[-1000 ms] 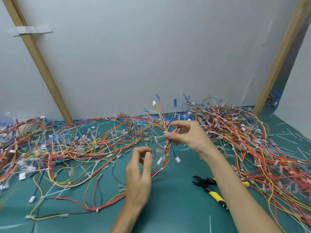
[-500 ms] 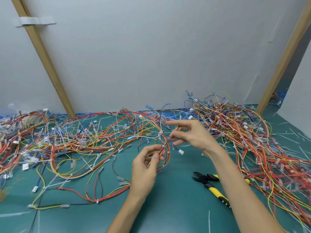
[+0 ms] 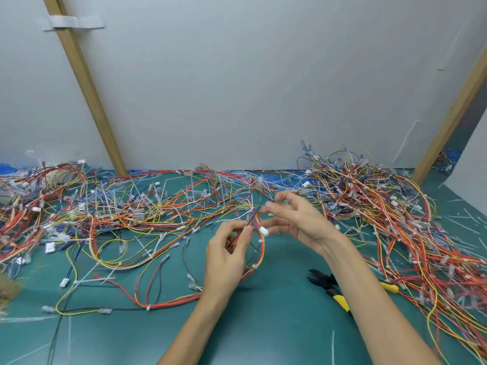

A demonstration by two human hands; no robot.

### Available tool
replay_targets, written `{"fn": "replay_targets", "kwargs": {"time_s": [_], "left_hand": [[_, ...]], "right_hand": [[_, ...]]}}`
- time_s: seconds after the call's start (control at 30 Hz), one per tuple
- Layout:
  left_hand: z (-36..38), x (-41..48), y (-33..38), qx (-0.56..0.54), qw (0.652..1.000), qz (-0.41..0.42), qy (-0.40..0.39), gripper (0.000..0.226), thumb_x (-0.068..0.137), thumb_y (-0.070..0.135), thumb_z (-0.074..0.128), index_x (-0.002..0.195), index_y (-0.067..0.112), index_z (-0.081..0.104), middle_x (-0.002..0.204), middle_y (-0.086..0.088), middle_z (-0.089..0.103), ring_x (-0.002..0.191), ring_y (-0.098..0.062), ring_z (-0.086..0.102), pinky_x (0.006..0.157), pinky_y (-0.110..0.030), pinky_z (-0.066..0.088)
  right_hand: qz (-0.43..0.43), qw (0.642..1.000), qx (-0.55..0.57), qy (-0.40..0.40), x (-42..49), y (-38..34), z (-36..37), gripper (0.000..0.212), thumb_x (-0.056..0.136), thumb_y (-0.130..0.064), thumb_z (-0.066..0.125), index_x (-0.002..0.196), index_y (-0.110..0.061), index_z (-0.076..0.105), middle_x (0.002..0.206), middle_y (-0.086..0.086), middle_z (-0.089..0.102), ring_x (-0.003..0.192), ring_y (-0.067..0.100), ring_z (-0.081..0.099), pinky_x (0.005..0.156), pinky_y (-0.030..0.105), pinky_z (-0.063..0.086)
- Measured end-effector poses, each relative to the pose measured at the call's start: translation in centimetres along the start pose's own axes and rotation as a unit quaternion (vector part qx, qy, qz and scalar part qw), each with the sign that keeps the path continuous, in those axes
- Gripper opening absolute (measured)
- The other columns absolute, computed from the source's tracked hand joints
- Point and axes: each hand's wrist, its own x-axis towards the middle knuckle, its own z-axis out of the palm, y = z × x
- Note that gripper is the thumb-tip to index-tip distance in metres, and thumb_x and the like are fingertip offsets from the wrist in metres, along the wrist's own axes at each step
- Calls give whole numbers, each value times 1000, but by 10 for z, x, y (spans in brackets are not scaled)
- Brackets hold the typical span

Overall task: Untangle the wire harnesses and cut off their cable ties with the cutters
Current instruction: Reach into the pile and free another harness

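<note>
A red, yellow and blue wire harness (image 3: 259, 248) loops up from the green mat in the middle. My left hand (image 3: 226, 255) pinches its wires near the top of the loop. A white connector (image 3: 264, 231) hangs at the harness end, just right of my left fingers. My right hand (image 3: 295, 219) hovers beside that connector with fingers spread and relaxed, holding nothing. The cutters (image 3: 329, 288), black jaws and yellow handles, lie on the mat partly under my right forearm.
Tangled harnesses (image 3: 118, 209) spread over the left and back of the green mat (image 3: 276, 325). A thicker heap (image 3: 395, 219) fills the right side. Cut white tie scraps (image 3: 471, 222) lie at far right. Grey wall panels with wooden posts (image 3: 87, 85) stand behind.
My right hand has let go of the wires and spread its fingers. My left hand rose and took hold of the harness. The upright wire ends have dropped down.
</note>
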Motion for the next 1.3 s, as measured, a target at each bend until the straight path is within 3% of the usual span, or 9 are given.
{"fn": "replay_targets", "kwargs": {"time_s": [0.13,0.23,0.37,0.57,0.73,0.93,1.1,1.2,1.3], "left_hand": [[-4,2,-3,44,998,25,-28,9,94,21,67,98,26,73,92,8,72,86,-7,65,77,-25,49],[-11,6,-3,80,995,45,-36,15,88,24,75,102,30,74,96,13,73,95,-10,67,85,-26,51],[-21,11,0,77,996,51,5,16,85,21,76,94,33,71,91,15,73,86,-9,70,82,-26,54],[-25,15,-2,16,999,21,17,13,90,9,71,93,22,68,81,0,73,72,-20,72,74,-41,60],[-27,17,-8,25,999,-4,32,12,94,5,65,96,17,64,81,1,76,77,-17,75,71,-38,58],[-31,16,-8,15,997,-35,69,20,98,3,57,97,16,72,88,7,78,76,-15,76,66,-39,63],[-33,17,-1,6,999,28,30,15,100,10,58,103,18,70,98,3,75,80,-19,75,59,-31,60],[-30,16,-2,18,999,30,29,6,94,14,68,91,19,68,91,2,72,76,-19,73,56,-28,58],[-29,17,-8,37,999,17,36,16,92,4,67,83,18,66,84,1,71,70,-19,71,54,-28,57]], "right_hand": [[55,980,-164,-100,-2,8,4,36,91,-30,69,117,-5,67,104,11,76,84,19,69,76,29,52],[19,987,-150,-56,0,9,7,27,91,-23,70,111,-6,69,88,8,75,73,19,67,77,32,49],[-14,989,-145,-16,1,8,1,7,94,-10,67,102,-11,68,79,8,73,70,24,66,76,39,48],[-6,985,-172,9,2,7,-2,15,94,-11,68,107,-4,67,81,6,75,71,23,71,78,39,54],[-17,976,-215,19,0,5,-6,8,90,-8,72,96,-8,67,84,7,72,80,30,75,70,35,53],[-30,971,-235,34,1,4,-8,9,90,-2,70,98,1,68,82,15,72,76,20,72,62,25,54],[-25,968,-245,38,1,4,-11,6,89,-2,72,90,-6,69,77,9,70,69,15,68,63,27,54],[-24,967,-249,37,1,4,-10,6,89,-2,72,90,-7,68,77,10,70,69,16,68,64,30,54],[-25,966,-255,30,1,4,-8,5,89,-3,72,91,-6,69,75,8,71,69,16,67,64,30,52]]}}
